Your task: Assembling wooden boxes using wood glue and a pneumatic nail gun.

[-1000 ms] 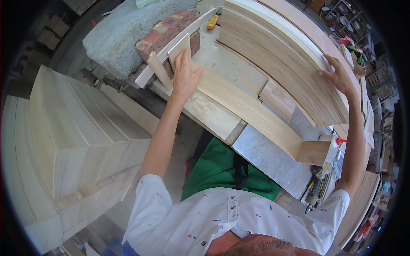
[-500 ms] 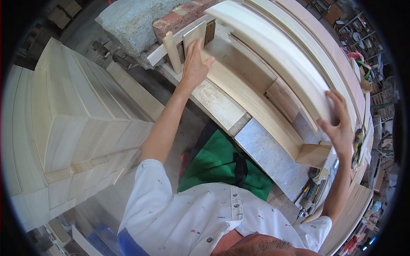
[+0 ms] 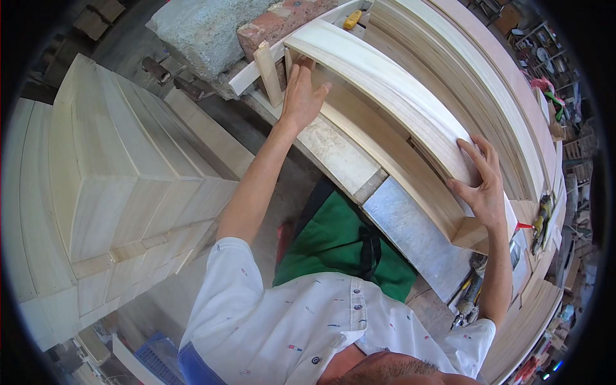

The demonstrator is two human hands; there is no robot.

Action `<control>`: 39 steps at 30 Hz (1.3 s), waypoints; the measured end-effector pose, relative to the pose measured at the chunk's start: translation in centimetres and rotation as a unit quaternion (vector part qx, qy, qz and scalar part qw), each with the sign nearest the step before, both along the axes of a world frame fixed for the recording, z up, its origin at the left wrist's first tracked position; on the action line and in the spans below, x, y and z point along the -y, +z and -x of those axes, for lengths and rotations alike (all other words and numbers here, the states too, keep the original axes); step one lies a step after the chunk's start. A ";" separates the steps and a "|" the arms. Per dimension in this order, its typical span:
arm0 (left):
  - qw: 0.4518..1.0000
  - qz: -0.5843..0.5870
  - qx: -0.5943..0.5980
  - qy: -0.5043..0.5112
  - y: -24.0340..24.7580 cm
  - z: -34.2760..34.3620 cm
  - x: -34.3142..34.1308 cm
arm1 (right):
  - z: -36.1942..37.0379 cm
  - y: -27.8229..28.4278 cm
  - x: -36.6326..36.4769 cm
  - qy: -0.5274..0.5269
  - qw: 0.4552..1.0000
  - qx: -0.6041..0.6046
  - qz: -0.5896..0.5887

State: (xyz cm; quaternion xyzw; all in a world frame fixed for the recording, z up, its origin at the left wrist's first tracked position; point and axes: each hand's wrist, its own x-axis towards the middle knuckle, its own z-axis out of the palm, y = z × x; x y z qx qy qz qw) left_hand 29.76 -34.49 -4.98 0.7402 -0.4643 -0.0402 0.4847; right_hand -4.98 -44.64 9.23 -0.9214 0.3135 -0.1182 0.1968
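Note:
My right hand [image 3: 481, 183] grips the right end of a wide, pale, curved wooden board [image 3: 391, 80], thumb on the near edge and fingers over the top. The board lies tilted over a long, narrow wooden frame. My left hand [image 3: 305, 96] reaches to the frame's left end, fingers stretched against a small upright end board [image 3: 289, 61] and thumb spread apart. Its fingertips are partly hidden under the curved board. Along the near side runs a long front board [image 3: 378, 157], meeting a small end piece [image 3: 470, 232] at the right.
Behind the frame lie stacked curved boards [image 3: 507, 128]. A concrete block [image 3: 202, 38] and a brick [image 3: 276, 29] stand at the far left, near an upright wooden stick [image 3: 267, 74]. A yellow tool [image 3: 352, 20] lies beyond. Stacked wooden boxes [image 3: 122, 173] fill the left side.
The curved board has come nearer and down over the frame, moved by my right hand, which shifted left. Its left end now covers the small end board's top. The yellow tool has become visible.

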 end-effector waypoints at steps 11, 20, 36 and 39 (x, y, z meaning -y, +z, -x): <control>1.000 0.004 0.023 0.009 0.0 -0.2 0.1 | 0.1 -0.3 -0.1 0.008 1.000 -0.003 0.002; 1.000 -0.022 0.014 0.014 0.2 -0.1 -0.2 | -0.1 -0.3 0.1 0.001 1.000 -0.001 -0.003; 1.000 -0.009 -0.010 0.016 -0.2 -0.5 -0.1 | -0.1 -0.9 0.2 -0.001 1.000 -0.012 -0.016; 1.000 0.015 -0.003 0.024 0.3 -0.2 -0.2 | -0.1 -0.9 0.2 0.001 1.000 -0.013 -0.016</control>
